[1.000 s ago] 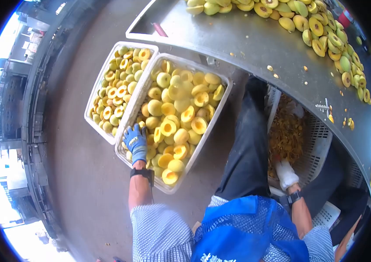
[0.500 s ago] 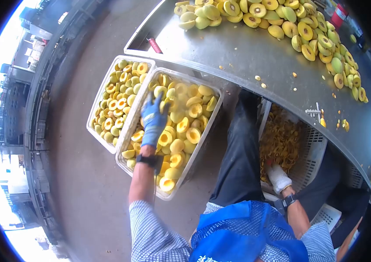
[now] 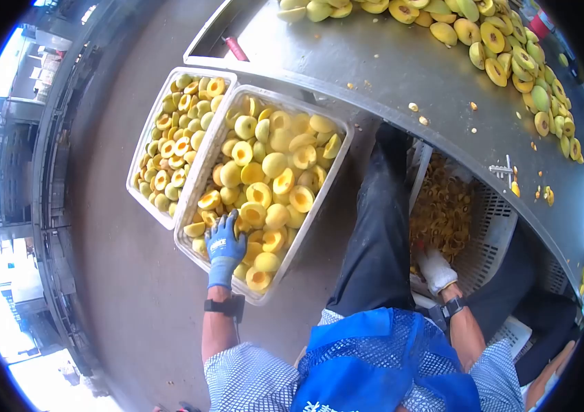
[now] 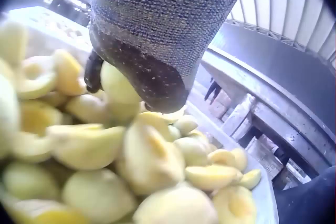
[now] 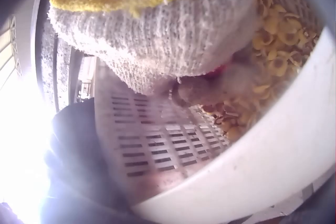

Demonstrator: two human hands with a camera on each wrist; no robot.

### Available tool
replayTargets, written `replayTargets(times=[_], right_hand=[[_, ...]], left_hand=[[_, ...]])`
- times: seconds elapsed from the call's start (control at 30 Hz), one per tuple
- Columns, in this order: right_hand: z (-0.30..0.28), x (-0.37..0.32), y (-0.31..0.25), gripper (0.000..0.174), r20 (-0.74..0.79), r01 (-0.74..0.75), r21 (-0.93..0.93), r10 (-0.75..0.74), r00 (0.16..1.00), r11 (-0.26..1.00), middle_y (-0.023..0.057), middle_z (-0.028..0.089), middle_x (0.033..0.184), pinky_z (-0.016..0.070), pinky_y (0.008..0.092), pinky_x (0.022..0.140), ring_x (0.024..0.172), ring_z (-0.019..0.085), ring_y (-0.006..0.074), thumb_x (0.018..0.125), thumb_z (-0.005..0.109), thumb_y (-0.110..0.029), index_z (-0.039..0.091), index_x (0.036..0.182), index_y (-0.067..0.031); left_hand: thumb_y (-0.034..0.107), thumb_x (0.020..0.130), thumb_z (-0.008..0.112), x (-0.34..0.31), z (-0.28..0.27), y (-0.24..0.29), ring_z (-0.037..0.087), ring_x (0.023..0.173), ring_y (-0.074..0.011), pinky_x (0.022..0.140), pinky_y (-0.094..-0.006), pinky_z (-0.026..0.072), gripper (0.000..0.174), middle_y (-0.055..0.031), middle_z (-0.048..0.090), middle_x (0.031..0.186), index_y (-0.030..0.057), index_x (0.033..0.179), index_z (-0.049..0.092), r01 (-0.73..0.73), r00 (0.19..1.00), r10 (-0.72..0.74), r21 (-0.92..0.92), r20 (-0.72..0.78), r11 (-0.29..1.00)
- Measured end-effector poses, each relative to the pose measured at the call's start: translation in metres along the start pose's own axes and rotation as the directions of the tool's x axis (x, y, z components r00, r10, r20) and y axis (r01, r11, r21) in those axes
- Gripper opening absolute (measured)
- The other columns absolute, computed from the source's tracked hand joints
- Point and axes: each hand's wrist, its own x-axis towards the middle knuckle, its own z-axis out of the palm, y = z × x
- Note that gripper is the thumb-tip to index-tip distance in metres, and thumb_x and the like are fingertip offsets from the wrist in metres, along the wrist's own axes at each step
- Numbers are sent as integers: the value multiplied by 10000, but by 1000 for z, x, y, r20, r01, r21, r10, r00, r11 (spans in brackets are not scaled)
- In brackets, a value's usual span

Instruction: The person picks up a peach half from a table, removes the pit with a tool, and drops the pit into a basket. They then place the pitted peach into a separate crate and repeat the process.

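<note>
Left hand (image 3: pixel 226 248), blue-gloved: fingers point forward onto halved fruit (image 3: pixel 275 165) at the crate's (image 3: pixel 256 298) near end; pinch cannot be told. Right hand (image 3: pixel 436 271), white-gloved: reaches down among orange scraps (image 3: pixel 440 213) inside slotted basket (image 3: pixel 492 237); grip hidden.

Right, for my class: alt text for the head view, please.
A person's blue-gloved left hand rests on cut fruit in a white crate. The white-gloved right hand reaches into a basket of scraps beside a metal table holding more cut fruit.
</note>
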Motion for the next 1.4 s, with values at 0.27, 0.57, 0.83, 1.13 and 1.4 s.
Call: replayTargets(times=[0.27, 0.57, 0.83, 1.13, 1.4], right_hand=[[-3, -9, 4, 644, -35, 6, 10, -6, 999, 1000, 335, 614, 1086, 451, 479, 895, 1082, 564, 490, 970, 377, -536, 615, 1139, 38], [-3, -3, 12, 577, -84, 75, 127, -65, 994, 989, 317, 644, 918, 470, 480, 774, 914, 621, 484, 941, 477, -478, 640, 1011, 71], [-27, -26, -5, 617, -46, 116, 171, -109, 993, 978, 322, 648, 919, 472, 483, 809, 941, 624, 480, 940, 454, -520, 658, 1014, 58], [-28, -12, 2, 519, -100, 122, 252, -100, 990, 960, 301, 644, 985, 473, 495, 816, 963, 602, 485, 932, 483, -472, 636, 1080, 1], [-24, -24, 12, 424, -387, 394, 211, -294, 874, 894, 179, 633, 770, 495, 458, 664, 742, 635, 379, 970, 494, -451, 619, 1012, -48]], left_hand=[[426, 952, 528, 66, 25, 47, 348, 1376, -403, 1119, -561, 250, 571, -220, 343, 1517, 115, 1424, 448, -37, 962, 20, -58, -273, 998], [549, 819, 643, -14, 21, 82, 131, 1469, -425, 1106, -693, 81, 1021, -270, 34, 1593, 102, 1562, 104, -34, 991, 23, 81, 134, 996], [343, 821, 737, 93, -127, 123, 585, 1116, -384, 1017, -518, 393, 537, -194, 592, 1218, 92, 1268, 576, -427, 863, 335, -195, -378, 883], [364, 728, 784, 370, -220, 321, 548, 1180, -383, 927, -480, 481, 740, -207, 468, 1401, 222, 1384, 471, -521, 670, 647, 390, -364, 759], [348, 922, 603, 278, -217, 319, 656, 669, -230, 575, -312, 529, 509, -175, 626, 924, 58, 1281, 390, -360, 892, 364, -909, -270, 209]])
